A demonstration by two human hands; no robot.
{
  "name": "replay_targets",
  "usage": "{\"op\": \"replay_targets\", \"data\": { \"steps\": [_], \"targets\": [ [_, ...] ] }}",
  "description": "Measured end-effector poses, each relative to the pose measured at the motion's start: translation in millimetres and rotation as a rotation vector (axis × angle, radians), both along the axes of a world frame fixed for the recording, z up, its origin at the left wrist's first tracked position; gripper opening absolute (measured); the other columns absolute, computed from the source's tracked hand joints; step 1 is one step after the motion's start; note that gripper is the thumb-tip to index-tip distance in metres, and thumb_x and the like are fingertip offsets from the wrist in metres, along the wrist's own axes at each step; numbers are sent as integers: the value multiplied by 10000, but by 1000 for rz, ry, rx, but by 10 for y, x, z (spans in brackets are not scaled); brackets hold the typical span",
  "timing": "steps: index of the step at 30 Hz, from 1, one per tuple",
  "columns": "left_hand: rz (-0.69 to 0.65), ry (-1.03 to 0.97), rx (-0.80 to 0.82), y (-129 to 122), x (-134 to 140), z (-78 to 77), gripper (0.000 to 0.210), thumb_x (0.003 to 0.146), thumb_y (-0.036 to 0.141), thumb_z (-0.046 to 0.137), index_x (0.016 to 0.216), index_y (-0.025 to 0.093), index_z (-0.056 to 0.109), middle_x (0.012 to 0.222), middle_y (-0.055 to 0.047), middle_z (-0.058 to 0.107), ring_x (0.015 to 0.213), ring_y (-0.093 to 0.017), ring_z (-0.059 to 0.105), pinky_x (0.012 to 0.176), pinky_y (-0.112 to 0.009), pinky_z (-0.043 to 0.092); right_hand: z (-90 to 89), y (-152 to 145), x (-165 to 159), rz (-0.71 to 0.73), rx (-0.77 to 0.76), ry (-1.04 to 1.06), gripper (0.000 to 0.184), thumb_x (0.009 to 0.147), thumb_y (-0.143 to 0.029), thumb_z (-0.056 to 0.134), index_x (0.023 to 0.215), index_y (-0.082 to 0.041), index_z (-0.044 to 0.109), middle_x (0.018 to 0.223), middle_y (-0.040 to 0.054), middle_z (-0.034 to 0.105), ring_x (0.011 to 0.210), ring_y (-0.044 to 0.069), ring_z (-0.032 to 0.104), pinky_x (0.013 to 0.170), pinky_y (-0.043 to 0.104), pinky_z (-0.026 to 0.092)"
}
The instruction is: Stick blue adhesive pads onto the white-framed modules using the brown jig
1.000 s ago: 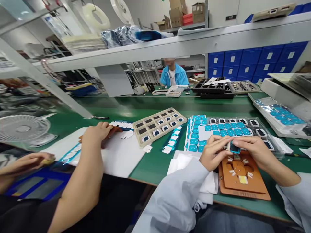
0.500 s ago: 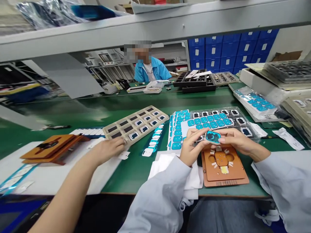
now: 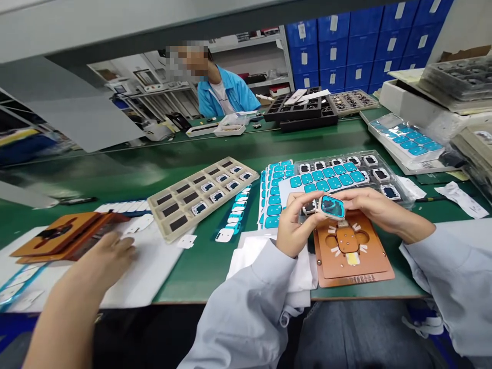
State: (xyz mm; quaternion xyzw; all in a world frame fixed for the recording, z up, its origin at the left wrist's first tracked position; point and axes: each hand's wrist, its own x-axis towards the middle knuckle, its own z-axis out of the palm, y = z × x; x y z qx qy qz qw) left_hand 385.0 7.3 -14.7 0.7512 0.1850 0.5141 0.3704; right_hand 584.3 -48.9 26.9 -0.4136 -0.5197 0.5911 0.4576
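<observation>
Above an orange-brown fixture plate [image 3: 353, 271], a small rounded-square casing with a teal film on its face [image 3: 332, 206] is tilted towards me. My left hand [image 3: 298, 225] pinches its left side between thumb and fingers. The fingers of my right hand [image 3: 378, 211] close on its right and upper edge; their tips are partly hidden behind the casing. The fixture has a raised rounded centre [image 3: 346, 240] and small white tabs around it. Just beyond my hands lies a white sheet of teal rounded-square stickers [image 3: 326, 177], partly over a clear tray of similar casings [image 3: 397, 179].
At left, a co-worker's hand [image 3: 111, 259] hovers by another orange fixture [image 3: 57, 238]. A beige compartment tray [image 3: 172, 233] holds several casings. White cloths [image 3: 246, 256] lie left of my fixture. Opposite sits a person in blue [image 3: 226, 92]; stacked trays [image 3: 457, 82] stand right.
The casing has turned in my fingers and its teal face shows more fully. The co-worker's hand has moved left, from the beige tray towards the other fixture. My view has shifted slightly.
</observation>
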Motion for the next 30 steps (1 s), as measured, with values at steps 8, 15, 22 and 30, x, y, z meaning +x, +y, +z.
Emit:
{"op": "replay_targets", "data": {
  "steps": [8,15,22,30],
  "targets": [
    [-56,6,128,-16,32,1,330,898,470,655,1131,238,631,1133,-78,675,1083,-221,601,924,-402,464,-80,35,-19,-121,-44,51,202,661,-322,763,834,-220,780,915,22,729,855,180,649,877,346,487],
    [-83,56,276,-15,18,55,301,909,392,660,1157,235,592,1173,-66,680,1113,-184,560,907,-349,450,-22,9,-81,-126,-27,91,149,655,-328,796,716,-199,752,780,5,695,712,132,598,732,281,468],
    [-9,156,396,-49,13,115,294,925,464,605,1100,230,574,1179,-61,703,1045,-198,549,877,-365,423,-22,-20,-120,-128,15,-35,251,684,-401,770,672,-182,648,675,-7,610,617,120,517,591,254,410],
    [169,18,426,-21,57,55,242,904,361,682,1094,235,600,1146,-58,713,1003,-203,584,837,-373,441,-65,-22,-134,-84,186,-12,274,749,-377,658,957,-205,612,819,1,629,719,154,564,668,278,464]
  ]
}}
